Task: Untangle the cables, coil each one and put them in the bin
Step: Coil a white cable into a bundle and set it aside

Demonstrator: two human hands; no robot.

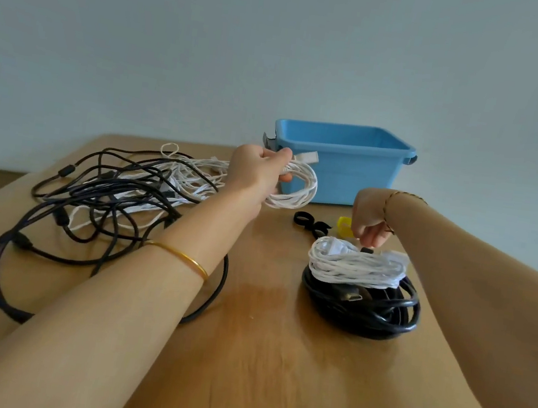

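Note:
My left hand grips a coiled white cable and holds it up just in front of the blue bin. My right hand hangs with its fingers curled down, its fingertips pinching a small black strap on top of a white cable bundle. That bundle lies on a coiled black cable at the right of the wooden table. A tangle of black and white cables is spread over the left of the table, partly under my left forearm.
Two black loop ties and a yellow one lie between the bin and the bundle. The bin stands at the table's far edge against a pale wall. Bare wood stretches between my forearms.

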